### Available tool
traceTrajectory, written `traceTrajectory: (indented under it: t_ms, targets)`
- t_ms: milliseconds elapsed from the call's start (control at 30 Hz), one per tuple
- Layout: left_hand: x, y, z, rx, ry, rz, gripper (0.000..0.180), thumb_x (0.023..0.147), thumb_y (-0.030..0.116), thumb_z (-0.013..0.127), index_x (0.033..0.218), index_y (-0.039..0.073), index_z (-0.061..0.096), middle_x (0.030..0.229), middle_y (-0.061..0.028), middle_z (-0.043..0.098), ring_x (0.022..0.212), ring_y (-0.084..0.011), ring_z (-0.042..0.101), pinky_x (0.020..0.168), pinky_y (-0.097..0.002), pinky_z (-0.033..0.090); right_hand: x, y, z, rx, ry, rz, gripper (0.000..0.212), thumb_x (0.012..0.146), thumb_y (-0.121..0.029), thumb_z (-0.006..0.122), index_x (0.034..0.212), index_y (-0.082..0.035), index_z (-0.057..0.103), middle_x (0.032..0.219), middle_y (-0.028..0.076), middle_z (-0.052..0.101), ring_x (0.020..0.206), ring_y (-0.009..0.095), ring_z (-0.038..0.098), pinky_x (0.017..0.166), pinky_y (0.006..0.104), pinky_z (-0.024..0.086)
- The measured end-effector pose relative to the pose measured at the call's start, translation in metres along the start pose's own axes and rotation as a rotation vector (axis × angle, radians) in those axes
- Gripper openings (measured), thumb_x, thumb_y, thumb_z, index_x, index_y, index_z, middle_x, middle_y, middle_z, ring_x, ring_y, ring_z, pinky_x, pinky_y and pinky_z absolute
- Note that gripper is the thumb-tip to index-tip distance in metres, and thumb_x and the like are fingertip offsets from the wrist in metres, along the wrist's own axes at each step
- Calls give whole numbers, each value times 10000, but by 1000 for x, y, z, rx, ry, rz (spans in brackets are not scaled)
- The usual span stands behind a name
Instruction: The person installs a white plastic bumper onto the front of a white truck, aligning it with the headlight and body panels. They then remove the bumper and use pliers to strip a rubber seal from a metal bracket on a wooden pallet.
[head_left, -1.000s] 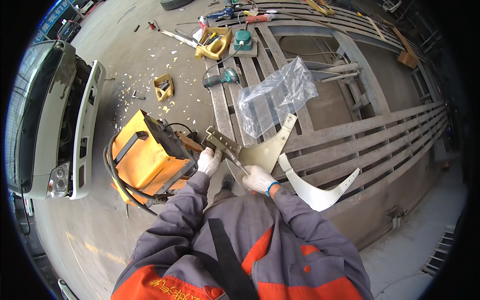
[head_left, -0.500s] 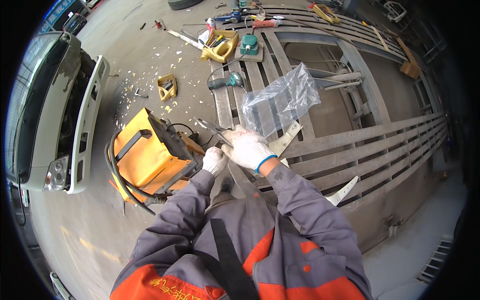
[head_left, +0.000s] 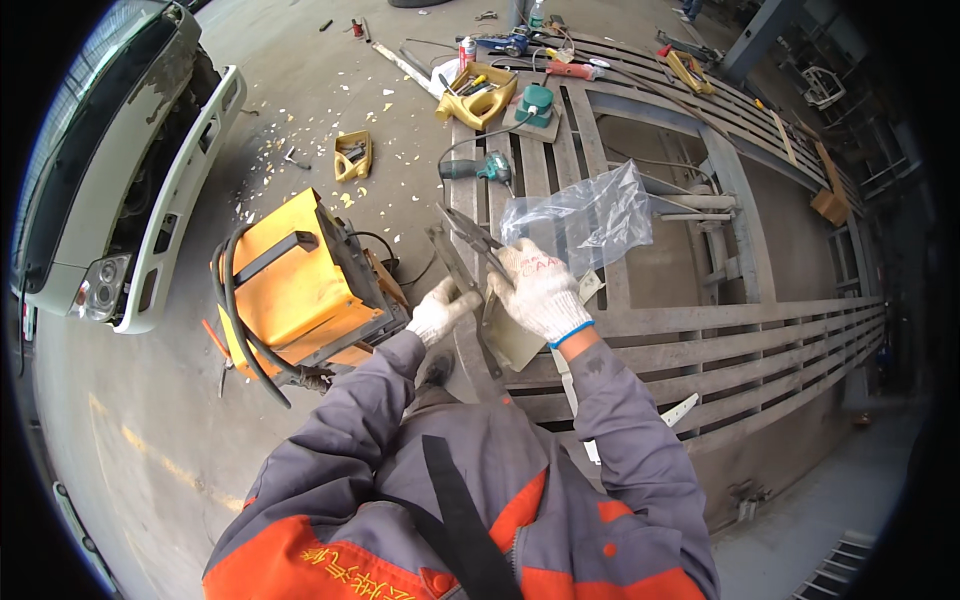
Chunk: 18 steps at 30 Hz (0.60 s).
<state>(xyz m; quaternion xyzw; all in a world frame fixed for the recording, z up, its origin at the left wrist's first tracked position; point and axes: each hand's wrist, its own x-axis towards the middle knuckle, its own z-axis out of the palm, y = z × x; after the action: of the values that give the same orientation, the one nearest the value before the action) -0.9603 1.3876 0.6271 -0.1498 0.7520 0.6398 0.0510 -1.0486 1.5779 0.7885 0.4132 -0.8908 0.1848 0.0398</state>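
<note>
In my right hand (head_left: 543,292), gloved in white with a blue cuff, is a pair of dark metal snips (head_left: 470,232), its long jaws pointing up and to the left. My left hand (head_left: 440,312), gloved too, closes with thumb and fingers on a narrow grey metal strip (head_left: 453,258) that slants below the snips. Under my right hand, a beige sheet piece (head_left: 518,345) lies over the slatted metal frame, partly hidden by the glove. A clear plastic bag (head_left: 600,215) spreads just beyond that hand.
A yellow machine (head_left: 285,285) with a thick black cable stands left of my hands. Beyond them lie a green drill (head_left: 478,170), a green sander (head_left: 536,104) and yellow tool trays (head_left: 478,103). A pale vehicle (head_left: 100,190) occupies the far left. White bits litter the floor.
My hands have moved apart, the right one shifting rightward with the snips. The grey strip and beige sheet piece now show between them. The whole view has shifted slightly.
</note>
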Motion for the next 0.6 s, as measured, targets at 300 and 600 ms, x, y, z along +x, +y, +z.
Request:
traceTrajectory:
  t_ms: [300, 600]
  targets:
    - [-9, 2, 20, 460, -47, -84, 487, 917, 426, 702, 1045, -41, 649, 982, -251, 713, 965, -336, 711, 870, -438, 549, 17, -9, -25, 58, -158, 83, 381, 996, -385, 614, 1196, -71, 691, 1128, 189, 668, 1018, 404, 693, 860, 518, 563]
    - [-22, 16, 17, 518, -49, -49, 401, 941, 282, 619, 1239, 15, 638, 1156, -270, 717, 1145, -445, 668, 959, -507, 527, 13, 0, -18, 395, -99, 146, 433, 1009, -419, 584, 1241, -78, 716, 1200, 236, 684, 1124, 429, 651, 978, 502, 537]
